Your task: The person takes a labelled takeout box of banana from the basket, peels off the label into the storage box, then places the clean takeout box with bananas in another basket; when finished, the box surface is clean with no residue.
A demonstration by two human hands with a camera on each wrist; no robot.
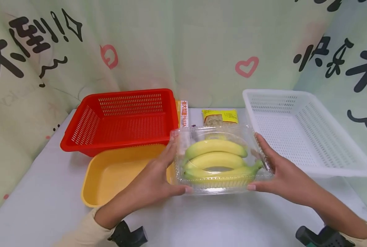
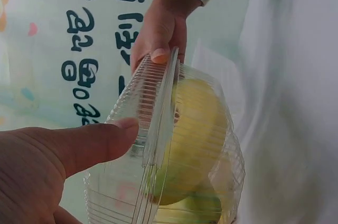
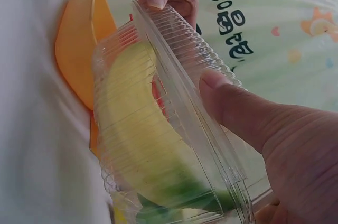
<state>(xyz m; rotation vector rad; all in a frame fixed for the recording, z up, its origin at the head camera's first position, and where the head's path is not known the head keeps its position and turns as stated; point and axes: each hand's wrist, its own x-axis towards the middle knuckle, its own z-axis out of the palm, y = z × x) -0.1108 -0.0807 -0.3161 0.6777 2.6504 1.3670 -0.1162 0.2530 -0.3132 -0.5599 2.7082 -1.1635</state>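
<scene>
A clear plastic clamshell box (image 1: 223, 188) with several bananas (image 1: 215, 159) inside is held above the white table, its lid closed. My left hand (image 1: 152, 178) grips the box's left side, thumb at the near edge. On the opposite side my right hand (image 1: 289, 178) holds it the same way. In the left wrist view, the left thumb (image 2: 100, 142) lies against the ribbed plastic beside the rim. The right thumb (image 3: 232, 102) presses near the rim in the right wrist view. The fingers beneath and behind the box are mostly hidden.
A red basket (image 1: 124, 145) stands at the back left, with a yellow tray (image 1: 109, 181) in front of it. At the right is a white basket (image 1: 334, 169). Between the baskets, behind the box, are a pasta box (image 1: 184, 113) and a yellow-labelled packet (image 1: 220, 117). A printed curtain (image 1: 202, 51) hangs behind.
</scene>
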